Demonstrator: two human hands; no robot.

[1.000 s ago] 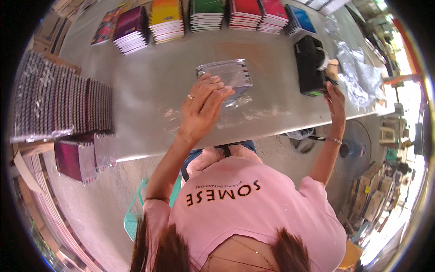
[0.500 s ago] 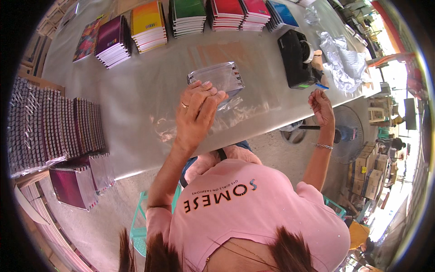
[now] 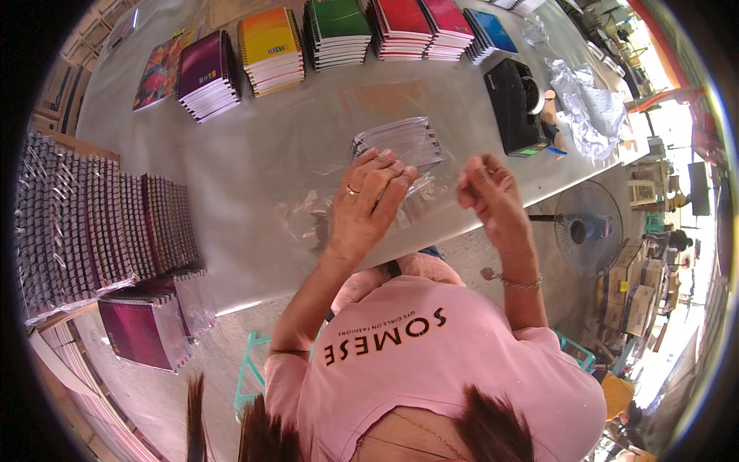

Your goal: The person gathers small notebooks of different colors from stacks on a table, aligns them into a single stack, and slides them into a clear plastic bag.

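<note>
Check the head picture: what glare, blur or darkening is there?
Head view: crinkled clear plastic film beside the left bare hand catches bright glints; head view: the right bare hand looks slightly soft; head view: strong light washes out the right side, and corners go black.

L hand (image 3: 372,202) hides pt of plastic packet (image 3: 408,138). R hand (image 3: 493,192), approx 4 o'clock of it: blurred, grip unclear. Green notebooks (image 3: 339,21), approx 12 o'clock: top cut off.

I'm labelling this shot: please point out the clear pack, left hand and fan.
Clear pack (image 3: 400,140): head view, top wrap.
Left hand (image 3: 368,199): head view, back of hand.
Fan (image 3: 589,228): head view, middle of guard.
</note>
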